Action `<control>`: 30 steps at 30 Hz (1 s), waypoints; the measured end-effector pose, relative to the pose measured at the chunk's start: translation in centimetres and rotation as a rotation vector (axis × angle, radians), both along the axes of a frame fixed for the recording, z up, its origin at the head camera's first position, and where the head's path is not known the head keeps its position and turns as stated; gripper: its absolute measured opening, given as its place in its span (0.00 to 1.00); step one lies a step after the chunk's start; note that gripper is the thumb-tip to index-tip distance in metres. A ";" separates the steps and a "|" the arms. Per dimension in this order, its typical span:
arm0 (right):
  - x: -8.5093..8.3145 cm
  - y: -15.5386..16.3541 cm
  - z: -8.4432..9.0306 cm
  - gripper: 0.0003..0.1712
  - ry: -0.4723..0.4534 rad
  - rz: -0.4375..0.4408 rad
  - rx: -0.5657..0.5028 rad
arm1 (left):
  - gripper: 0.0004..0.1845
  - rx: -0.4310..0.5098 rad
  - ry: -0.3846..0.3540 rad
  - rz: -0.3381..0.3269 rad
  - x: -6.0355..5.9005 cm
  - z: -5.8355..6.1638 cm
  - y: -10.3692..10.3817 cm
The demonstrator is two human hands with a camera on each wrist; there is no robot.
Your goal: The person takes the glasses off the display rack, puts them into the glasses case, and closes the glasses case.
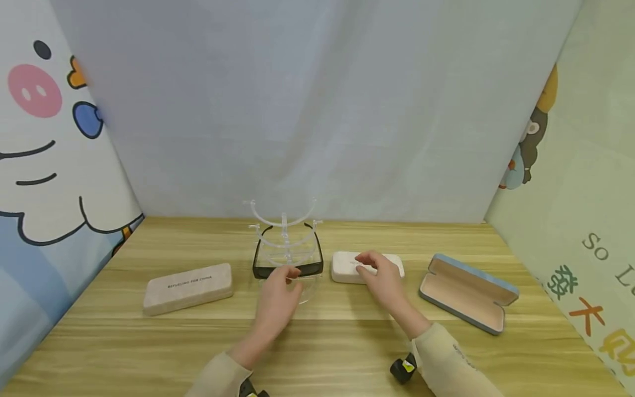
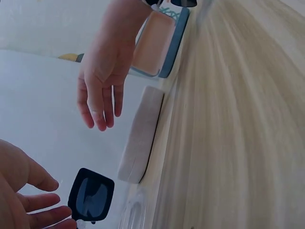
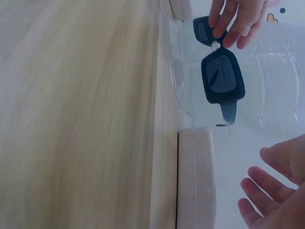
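Note:
Black-framed sunglasses [image 1: 311, 269] with dark lenses rest on a clear display stand [image 1: 285, 234], temples pointing to the back. My left hand [image 1: 276, 300] is in front of the frame near the bridge, fingers loosely bent and thumb apart from them. In the right wrist view, its fingers [image 3: 232, 14] overlap one lens of the sunglasses [image 3: 221, 78]. Over a closed pale glasses case [image 1: 342, 268] just right of the stand, my right hand [image 1: 386, 281] hovers with relaxed fingers and nothing in its grasp.
At the left lies a second closed pale glasses case [image 1: 188, 289] with printed lettering. An open blue glasses case [image 1: 463, 295] with a beige lining sits at the right. Behind the wooden table [image 1: 317, 353] hangs a pale curtain [image 1: 317, 110].

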State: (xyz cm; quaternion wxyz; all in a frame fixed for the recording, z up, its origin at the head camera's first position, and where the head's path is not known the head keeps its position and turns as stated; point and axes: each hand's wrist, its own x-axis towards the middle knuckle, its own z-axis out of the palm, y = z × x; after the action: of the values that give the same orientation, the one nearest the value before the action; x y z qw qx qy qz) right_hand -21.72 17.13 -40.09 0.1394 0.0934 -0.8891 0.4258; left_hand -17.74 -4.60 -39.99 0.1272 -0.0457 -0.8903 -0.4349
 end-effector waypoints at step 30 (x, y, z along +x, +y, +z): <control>-2.6 -6.3 0.4 0.13 -0.107 0.276 0.223 | 0.22 -0.180 -0.062 0.093 -3.0 -0.1 -6.5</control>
State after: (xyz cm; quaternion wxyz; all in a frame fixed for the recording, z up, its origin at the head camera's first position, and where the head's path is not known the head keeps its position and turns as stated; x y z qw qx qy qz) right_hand -24.36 10.78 -39.71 0.0209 0.2065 -0.9158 0.3439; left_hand -20.70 -11.08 -40.12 0.1151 -0.0022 -0.9304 -0.3480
